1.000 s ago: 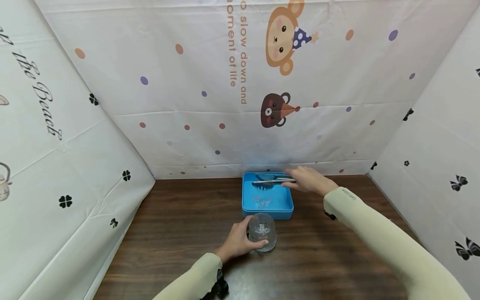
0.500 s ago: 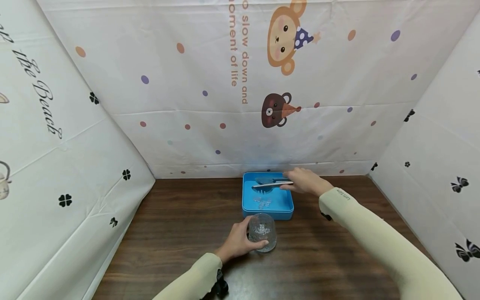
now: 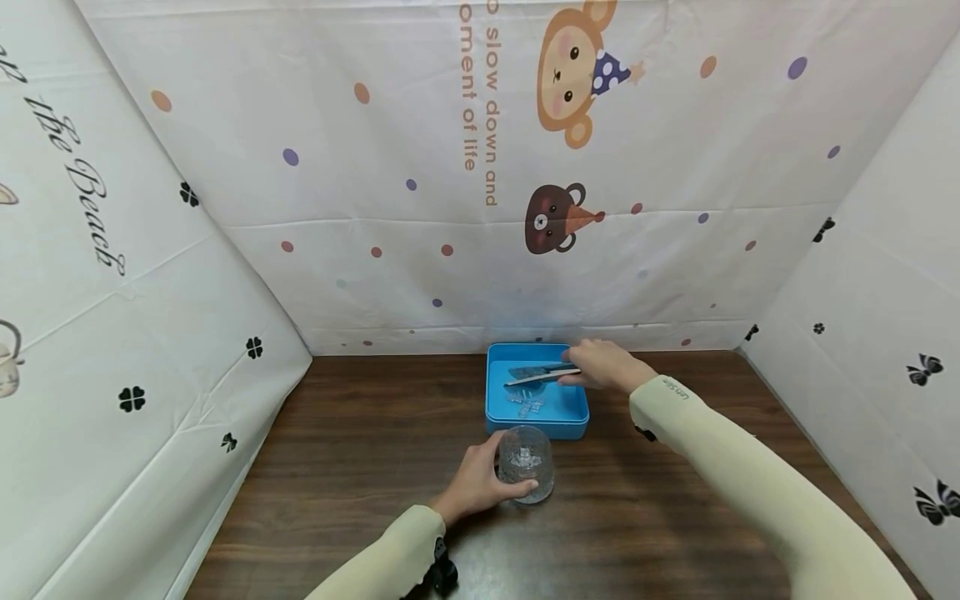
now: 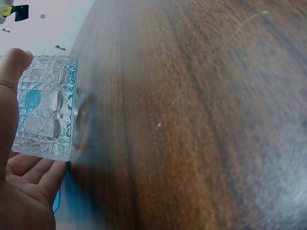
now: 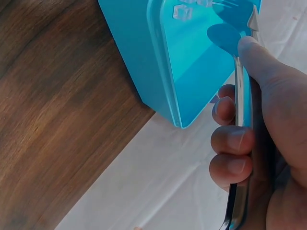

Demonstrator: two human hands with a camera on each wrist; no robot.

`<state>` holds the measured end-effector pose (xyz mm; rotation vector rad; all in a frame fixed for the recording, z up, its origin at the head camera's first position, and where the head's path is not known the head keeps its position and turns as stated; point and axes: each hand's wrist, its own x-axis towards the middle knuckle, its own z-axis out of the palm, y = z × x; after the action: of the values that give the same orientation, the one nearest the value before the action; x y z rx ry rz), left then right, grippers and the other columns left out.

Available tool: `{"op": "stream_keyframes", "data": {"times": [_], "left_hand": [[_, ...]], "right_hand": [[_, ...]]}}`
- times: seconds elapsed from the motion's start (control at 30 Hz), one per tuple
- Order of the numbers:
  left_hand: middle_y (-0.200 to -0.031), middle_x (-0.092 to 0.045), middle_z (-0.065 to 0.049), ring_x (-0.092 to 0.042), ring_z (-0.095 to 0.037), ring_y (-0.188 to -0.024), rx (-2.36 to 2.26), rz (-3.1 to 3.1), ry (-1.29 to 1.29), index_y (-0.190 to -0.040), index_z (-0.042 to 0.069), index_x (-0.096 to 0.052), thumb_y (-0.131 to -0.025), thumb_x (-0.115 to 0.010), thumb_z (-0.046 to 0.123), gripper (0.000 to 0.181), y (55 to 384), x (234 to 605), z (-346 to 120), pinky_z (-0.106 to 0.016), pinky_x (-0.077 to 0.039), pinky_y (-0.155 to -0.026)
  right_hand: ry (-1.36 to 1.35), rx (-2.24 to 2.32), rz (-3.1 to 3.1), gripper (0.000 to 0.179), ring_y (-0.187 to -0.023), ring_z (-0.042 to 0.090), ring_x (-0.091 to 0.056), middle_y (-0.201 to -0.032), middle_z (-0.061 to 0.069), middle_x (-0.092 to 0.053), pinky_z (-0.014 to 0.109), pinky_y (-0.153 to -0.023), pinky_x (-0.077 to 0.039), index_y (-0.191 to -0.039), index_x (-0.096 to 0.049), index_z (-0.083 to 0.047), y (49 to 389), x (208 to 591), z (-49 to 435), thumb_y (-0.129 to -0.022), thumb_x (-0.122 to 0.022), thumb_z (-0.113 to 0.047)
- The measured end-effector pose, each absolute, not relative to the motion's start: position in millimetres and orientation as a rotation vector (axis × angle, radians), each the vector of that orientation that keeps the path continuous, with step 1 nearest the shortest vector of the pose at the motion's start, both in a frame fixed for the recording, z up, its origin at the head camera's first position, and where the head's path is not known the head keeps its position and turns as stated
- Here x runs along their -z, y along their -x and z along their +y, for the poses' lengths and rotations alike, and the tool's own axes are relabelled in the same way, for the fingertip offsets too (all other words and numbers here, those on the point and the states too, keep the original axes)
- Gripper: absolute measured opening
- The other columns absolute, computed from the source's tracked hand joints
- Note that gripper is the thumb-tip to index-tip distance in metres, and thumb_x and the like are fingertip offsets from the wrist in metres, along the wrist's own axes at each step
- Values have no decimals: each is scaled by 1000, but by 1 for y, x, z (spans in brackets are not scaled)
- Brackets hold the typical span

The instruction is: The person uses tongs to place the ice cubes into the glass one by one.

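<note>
My left hand [image 3: 474,478] grips a clear patterned drinking glass [image 3: 531,483] on the table, thumb on the near side and fingers round the far side. Clear cubes show inside it. In the left wrist view the glass [image 4: 45,108] has a cut, faceted surface. My right hand [image 3: 606,365] holds metal tongs [image 5: 240,96], one end spoon-shaped and the other fork-like. Their two ends stand apart over the blue box [image 3: 536,428], close to several clear ice-like cubes [image 3: 531,407] lying in it. The cubes [image 5: 182,12] also appear at the top of the right wrist view.
The box stands at the back of the dark wooden table [image 3: 375,417], just behind the glass. A white printed cloth [image 3: 412,275] rises behind the table, with more cloth along the left and right sides.
My right hand has moved a little to the left, and the ends of the tongs have come nearer the cubes in the box. The left hand and the glass have stayed in place.
</note>
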<state>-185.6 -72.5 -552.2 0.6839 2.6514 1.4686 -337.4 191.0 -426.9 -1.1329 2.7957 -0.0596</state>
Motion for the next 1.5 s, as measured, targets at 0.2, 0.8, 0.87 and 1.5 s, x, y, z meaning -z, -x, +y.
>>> {"op": "stream_keyframes", "data": {"times": [0.2,0.8,0.87,1.5], "left_hand": [[-123,-68,2,-66,-6,-102,-1469,2661,-698,-144,16,-52,-83,-82,54,77,185,551,-73,-27,-56,-83],[-125,-68,1,-66,-7,-104,-1490,2650,-709,-143,16,-53,-83,-83,53,77,185,550,-73,-27,-56,-84],[-124,-68,1,-66,-7,-104,-1492,2649,-707,-143,16,-53,-83,-83,53,77,185,550,-73,-27,-56,-84],[-125,-68,-1,-66,-7,-104,-1517,2626,-709,-144,15,-52,-84,-83,51,76,185,551,-73,-27,-56,-83]], "right_hand": [[1145,32,2794,42,-78,22,-66,-92,8,-70,42,-71,-57,-119,-73,-1,337,428,188,-98,-71,-37],[1121,-61,2798,44,-87,24,-63,-102,8,-70,40,-75,-56,-124,-72,-4,332,422,180,-98,-70,-40],[1121,-62,2797,45,-88,24,-63,-102,8,-70,40,-76,-56,-124,-72,-4,332,422,180,-98,-70,-41],[1120,20,2767,23,-62,12,-50,-72,-5,-56,27,-57,-43,-101,-73,-10,334,427,175,-98,-72,-33]]}}
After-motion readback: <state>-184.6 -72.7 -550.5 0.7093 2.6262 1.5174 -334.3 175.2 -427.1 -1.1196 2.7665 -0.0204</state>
